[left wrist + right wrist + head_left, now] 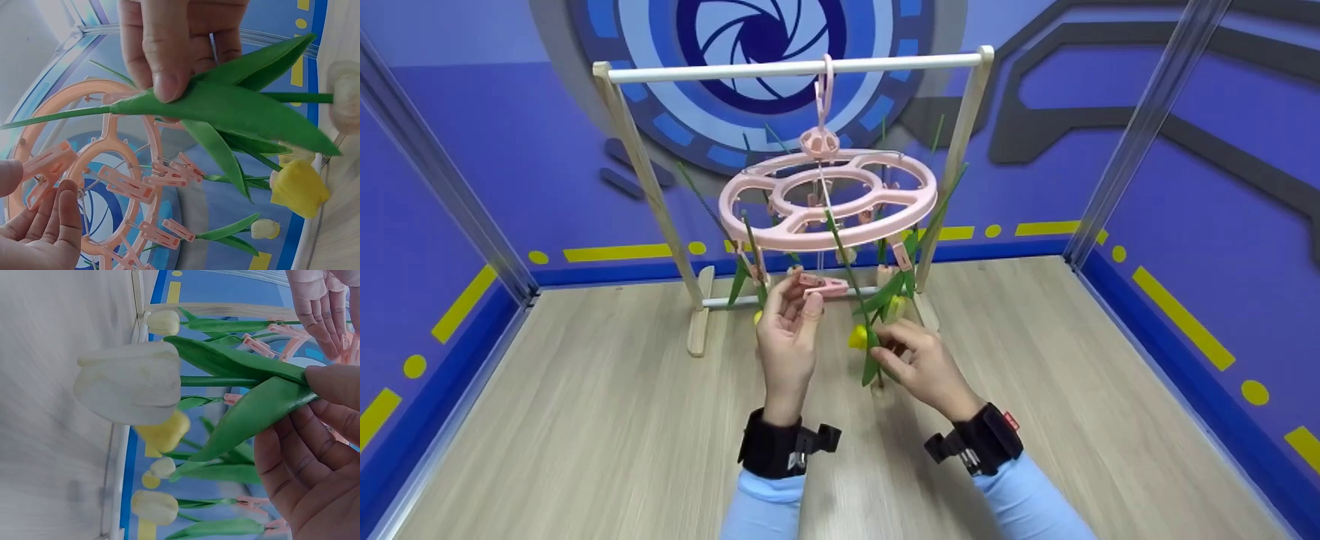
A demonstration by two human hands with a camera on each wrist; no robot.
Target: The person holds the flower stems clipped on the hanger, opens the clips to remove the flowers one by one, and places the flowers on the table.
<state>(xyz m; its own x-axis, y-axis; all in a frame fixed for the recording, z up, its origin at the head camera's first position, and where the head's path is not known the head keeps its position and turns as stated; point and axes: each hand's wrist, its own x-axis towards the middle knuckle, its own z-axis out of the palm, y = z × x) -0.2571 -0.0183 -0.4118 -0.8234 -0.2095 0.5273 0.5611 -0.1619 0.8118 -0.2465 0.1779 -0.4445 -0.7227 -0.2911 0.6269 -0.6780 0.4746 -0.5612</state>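
One white tulip [225, 107], pinched by the right grip [922, 364], extends bloom [129, 384] below, stem [216, 381] above. Up-left, the left grip [789, 334] pinches a pink clip [54, 160].

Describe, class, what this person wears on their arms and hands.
Light blue sleeves cover both forearms. Each wrist has a wide black band with a small black attachment jutting inward; the right band also shows a red tag, its marking too small to read. The left hand and right hand are bare.
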